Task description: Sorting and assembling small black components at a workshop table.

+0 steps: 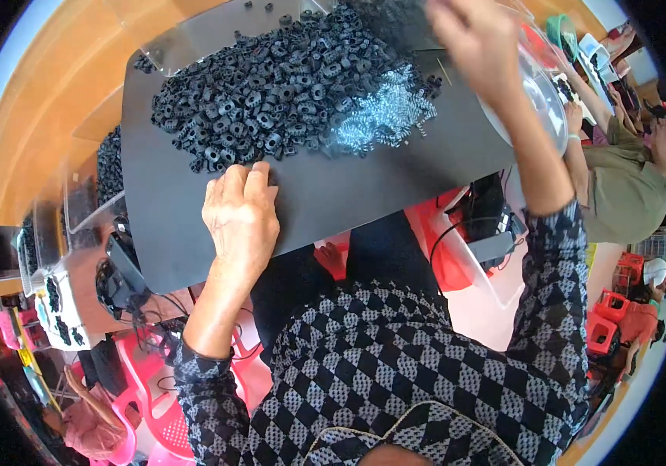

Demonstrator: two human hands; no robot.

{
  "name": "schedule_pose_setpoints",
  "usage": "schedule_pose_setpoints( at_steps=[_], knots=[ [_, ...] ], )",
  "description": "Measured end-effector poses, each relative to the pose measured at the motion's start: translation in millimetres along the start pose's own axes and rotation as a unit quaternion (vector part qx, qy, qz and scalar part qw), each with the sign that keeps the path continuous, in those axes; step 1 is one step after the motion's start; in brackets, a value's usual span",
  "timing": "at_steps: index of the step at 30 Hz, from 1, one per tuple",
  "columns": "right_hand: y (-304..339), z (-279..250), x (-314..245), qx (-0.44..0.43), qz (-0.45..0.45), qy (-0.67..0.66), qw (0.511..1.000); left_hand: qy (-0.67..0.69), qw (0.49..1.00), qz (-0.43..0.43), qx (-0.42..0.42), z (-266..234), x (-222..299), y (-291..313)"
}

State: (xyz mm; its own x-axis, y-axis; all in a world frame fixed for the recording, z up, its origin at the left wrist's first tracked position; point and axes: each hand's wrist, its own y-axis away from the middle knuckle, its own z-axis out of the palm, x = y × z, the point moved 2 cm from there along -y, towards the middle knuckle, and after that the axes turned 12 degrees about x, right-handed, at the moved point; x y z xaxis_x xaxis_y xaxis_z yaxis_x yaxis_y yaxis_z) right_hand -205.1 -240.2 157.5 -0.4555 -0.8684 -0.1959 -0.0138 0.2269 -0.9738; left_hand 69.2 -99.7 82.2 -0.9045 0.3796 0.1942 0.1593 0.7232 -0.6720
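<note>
A wide heap of small black plastic parts, ring-like with openings, covers the far side of the dark grey tabletop. Against its right side lies a loose pile of tiny silvery coils that look like springs. My left hand rests at the heap's near edge with its fingers curled down; whatever they hold, if anything, is hidden. Raised over the far right of the table, my right hand is smeared by motion, and its fingers cannot be made out. A thin pale stick lies just left of my right forearm.
Clear plastic containers stand at the table's right edge. Bins of black parts sit at the left. Below the table are a white crate with dark devices and loose cables. A co-worker in an olive shirt is at right.
</note>
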Motion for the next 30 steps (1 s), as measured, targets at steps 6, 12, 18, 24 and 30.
schedule_pose_setpoints(
  at_steps=[6, 12, 18, 24, 30],
  knots=[
    [71.6, -7.6, -76.3, -0.258, 0.127, 0.075, 0.955, 0.154, 0.965, -0.187, -0.096, -5.8, -5.9, -3.1],
    [90.1, 1.5, -80.0, -0.292, 0.114, 0.104, 0.944, 0.174, 0.959, -0.203, -0.089, -5.9, -5.9, -1.2],
    [92.1, 8.0, -79.6, -0.286, 0.151, 0.097, 0.941, 0.185, 0.953, -0.232, -0.061, -9.6, -5.3, 5.7],
    [78.5, 9.5, -85.5, -0.227, 0.377, 0.034, 0.897, 0.332, 0.871, -0.362, -0.022, -6.8, -4.9, 13.2],
    [80.6, 23.3, -93.1, -0.193, 0.398, 0.005, 0.897, 0.416, 0.801, -0.429, -0.022, -3.5, 4.6, 11.5]
  ],
)
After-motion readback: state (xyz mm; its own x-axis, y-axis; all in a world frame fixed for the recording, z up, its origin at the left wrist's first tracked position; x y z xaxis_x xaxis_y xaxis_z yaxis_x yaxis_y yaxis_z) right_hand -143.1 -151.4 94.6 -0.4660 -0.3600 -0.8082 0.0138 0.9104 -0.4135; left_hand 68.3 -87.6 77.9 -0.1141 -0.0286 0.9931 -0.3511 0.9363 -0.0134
